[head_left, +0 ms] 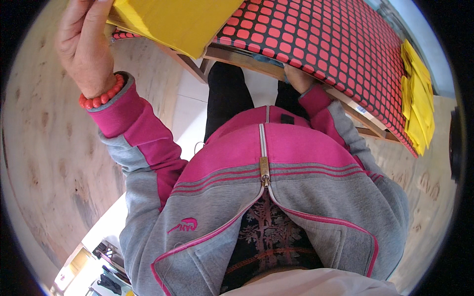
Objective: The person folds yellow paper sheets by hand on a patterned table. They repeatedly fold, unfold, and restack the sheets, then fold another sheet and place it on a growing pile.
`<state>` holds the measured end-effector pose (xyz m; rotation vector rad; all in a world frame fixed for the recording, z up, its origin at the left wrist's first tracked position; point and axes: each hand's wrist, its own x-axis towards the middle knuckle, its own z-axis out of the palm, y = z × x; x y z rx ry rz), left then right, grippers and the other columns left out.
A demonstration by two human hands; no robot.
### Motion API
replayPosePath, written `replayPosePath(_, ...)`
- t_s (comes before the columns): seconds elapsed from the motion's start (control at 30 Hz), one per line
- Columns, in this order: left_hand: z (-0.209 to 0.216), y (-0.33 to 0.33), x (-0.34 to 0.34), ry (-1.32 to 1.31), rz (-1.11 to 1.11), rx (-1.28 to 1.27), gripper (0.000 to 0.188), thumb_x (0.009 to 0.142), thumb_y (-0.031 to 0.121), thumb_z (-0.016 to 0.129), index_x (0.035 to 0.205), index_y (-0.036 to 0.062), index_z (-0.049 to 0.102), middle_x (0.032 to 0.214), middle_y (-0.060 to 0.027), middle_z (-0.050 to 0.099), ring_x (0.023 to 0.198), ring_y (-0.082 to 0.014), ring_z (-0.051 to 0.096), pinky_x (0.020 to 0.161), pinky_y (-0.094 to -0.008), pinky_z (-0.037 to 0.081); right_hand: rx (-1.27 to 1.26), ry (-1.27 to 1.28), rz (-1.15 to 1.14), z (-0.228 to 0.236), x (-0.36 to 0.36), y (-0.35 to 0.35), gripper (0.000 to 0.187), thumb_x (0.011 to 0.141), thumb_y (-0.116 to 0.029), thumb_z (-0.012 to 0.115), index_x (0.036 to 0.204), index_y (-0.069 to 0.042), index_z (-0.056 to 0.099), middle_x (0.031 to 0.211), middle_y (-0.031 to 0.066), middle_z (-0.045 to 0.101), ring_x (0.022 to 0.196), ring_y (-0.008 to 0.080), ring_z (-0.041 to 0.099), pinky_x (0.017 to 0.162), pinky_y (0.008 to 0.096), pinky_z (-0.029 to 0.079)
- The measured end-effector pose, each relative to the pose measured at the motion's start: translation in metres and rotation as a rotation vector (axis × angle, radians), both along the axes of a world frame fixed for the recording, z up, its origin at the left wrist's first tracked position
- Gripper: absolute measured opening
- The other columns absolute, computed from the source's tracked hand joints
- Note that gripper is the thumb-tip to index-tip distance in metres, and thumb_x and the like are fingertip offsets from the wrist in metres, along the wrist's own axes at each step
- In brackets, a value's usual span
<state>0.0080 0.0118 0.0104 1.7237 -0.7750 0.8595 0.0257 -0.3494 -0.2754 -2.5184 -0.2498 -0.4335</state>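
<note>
Yellow cloths (418, 98) lie on the red-and-black patterned table (326, 44).

Knotty wood panels (49, 128) both sides; pale tiled floor (190, 96).

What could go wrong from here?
The yellow pieces lie at the right edge of the table; a nudge might drop them.
The yellow sheet by the left hand juts past the near edge and could slip.
The right hand, partly hidden below the edge, might bump it.
</note>
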Motion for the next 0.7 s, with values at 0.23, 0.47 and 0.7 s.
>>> replayPosePath(0.23,-0.002,0.011,0.007,0.049,0.085,-0.004,0.024,0.094,0.001,0.051,0.111,-0.0051,0.068,0.111,-0.0098,0.069,0.105,-0.0166,0.062,0.094,-0.0265,0.045,-0.135,-0.232,0.064,0.015,0.002,0.002,0.036,0.095,-0.023,0.060,0.124,-0.003,0.060,0.125,0.0175,0.062,0.116,0.0356,0.058,0.095,0.0467,0.047)
replayPosePath(0.47,0.008,0.002,-0.004,0.128,0.019,0.001,0.016,0.095,0.005,0.059,0.104,0.0006,0.072,0.095,-0.0023,0.068,0.086,-0.0104,0.057,0.078,-0.0232,0.044,-0.021,-0.156,0.020,0.006,-0.005,0.003,0.045,0.093,-0.029,0.066,0.129,-0.003,0.058,0.129,0.0173,0.060,0.120,0.0360,0.055,0.096,0.0473,0.047)
replayPosePath(0.7,0.010,0.001,-0.007,0.172,0.036,0.003,0.018,0.093,0.001,0.057,0.103,0.0012,0.072,0.096,-0.0036,0.070,0.088,-0.0122,0.060,0.091,-0.0268,0.044,-0.280,-0.045,0.050,0.009,-0.021,-0.005,0.048,0.091,-0.030,0.066,0.131,-0.004,0.057,0.127,0.0197,0.059,0.116,0.0388,0.056,0.096,0.0495,0.045)
